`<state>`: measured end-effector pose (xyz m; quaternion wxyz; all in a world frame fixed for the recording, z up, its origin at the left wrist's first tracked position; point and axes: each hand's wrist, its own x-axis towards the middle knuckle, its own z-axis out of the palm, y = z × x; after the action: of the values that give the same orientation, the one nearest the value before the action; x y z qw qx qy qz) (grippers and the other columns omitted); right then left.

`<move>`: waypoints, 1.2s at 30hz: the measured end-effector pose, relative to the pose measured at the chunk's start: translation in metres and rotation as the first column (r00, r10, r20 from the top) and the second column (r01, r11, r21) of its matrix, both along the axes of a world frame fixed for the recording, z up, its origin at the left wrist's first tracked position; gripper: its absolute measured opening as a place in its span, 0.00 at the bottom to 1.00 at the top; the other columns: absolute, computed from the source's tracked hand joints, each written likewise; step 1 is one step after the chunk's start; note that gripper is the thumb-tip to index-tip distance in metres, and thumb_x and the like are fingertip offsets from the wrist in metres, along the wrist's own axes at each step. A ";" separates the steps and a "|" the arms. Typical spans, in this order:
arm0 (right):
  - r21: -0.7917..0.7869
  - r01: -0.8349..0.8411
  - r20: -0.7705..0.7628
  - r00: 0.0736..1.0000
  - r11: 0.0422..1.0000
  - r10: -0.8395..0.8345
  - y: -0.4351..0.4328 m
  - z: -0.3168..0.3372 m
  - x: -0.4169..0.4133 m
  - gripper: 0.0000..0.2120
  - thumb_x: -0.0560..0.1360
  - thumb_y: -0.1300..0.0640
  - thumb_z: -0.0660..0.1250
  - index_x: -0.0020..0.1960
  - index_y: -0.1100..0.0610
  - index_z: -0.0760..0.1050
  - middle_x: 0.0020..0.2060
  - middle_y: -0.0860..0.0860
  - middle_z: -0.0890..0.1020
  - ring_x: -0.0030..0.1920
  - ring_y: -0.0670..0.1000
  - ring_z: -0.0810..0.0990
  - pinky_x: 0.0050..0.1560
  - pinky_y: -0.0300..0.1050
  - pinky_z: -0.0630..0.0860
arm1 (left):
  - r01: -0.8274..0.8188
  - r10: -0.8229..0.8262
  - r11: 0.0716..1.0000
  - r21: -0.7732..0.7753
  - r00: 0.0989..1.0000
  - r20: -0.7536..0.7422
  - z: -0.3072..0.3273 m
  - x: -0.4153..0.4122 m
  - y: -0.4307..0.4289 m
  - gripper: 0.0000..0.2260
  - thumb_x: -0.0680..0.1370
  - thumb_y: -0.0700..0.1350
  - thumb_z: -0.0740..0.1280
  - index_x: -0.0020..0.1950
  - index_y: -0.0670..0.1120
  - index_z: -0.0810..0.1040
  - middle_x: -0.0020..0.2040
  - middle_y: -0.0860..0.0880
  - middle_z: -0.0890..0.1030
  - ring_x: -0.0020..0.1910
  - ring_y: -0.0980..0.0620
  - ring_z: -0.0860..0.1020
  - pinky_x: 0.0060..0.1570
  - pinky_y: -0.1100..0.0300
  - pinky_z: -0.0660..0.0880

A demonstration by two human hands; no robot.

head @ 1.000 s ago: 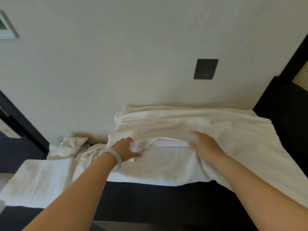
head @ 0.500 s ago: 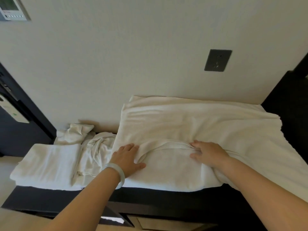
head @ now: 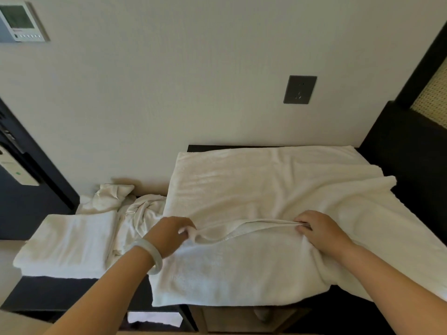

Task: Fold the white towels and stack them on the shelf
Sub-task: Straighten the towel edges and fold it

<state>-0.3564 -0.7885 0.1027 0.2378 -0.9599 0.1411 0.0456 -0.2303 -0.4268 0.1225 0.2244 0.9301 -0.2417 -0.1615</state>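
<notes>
Surface: we see a dark shelf [head: 60,293] against a pale wall [head: 193,68].
Towel: the towel [head: 254,184] lies spread over its right half.
Hands: our left hand [head: 169,235] and right hand [head: 321,232], apart, each pinch the towel's folded edge.
Room: socket [head: 300,89] above, panel [head: 20,21] top left.

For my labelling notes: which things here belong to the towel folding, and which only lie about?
Job: spread white towel, pinched by left hand and right hand; folded towel; crumpled towel.
Lying about: wall socket; wall control panel.
</notes>
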 end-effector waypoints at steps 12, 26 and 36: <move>0.376 0.003 0.112 0.992 0.927 -0.049 -0.050 0.132 0.073 0.03 0.74 0.58 0.74 0.44 0.52 0.86 0.41 0.47 0.87 0.44 0.46 0.84 0.43 0.29 0.75 | -0.493 0.292 0.565 -0.661 0.869 -0.399 0.069 0.063 -0.017 0.07 0.80 0.46 0.67 0.51 0.48 0.84 0.48 0.46 0.86 0.52 0.43 0.82 0.56 0.44 0.78; 0.198 -0.203 0.027 0.979 0.959 0.202 -0.069 0.082 0.279 0.07 0.75 0.60 0.73 0.40 0.50 0.82 0.37 0.46 0.83 0.42 0.47 0.79 0.39 0.33 0.70 | -0.652 0.643 0.697 -0.299 0.752 -0.141 0.023 0.173 -0.041 0.09 0.80 0.47 0.66 0.42 0.46 0.79 0.34 0.49 0.77 0.33 0.51 0.73 0.33 0.62 0.68; 0.390 -0.149 0.118 0.987 0.909 0.111 -0.087 0.070 0.332 0.04 0.75 0.58 0.73 0.41 0.55 0.85 0.36 0.50 0.86 0.36 0.44 0.82 0.36 0.32 0.73 | -0.678 0.620 0.595 -0.432 0.729 -0.290 0.009 0.238 -0.034 0.10 0.79 0.45 0.68 0.44 0.39 0.82 0.37 0.41 0.81 0.38 0.48 0.76 0.43 0.53 0.75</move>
<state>-0.0243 -0.8759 0.1723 0.4304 -0.9000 0.0534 0.0444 0.0077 -0.4608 0.1311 0.5183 0.8487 0.0928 -0.0490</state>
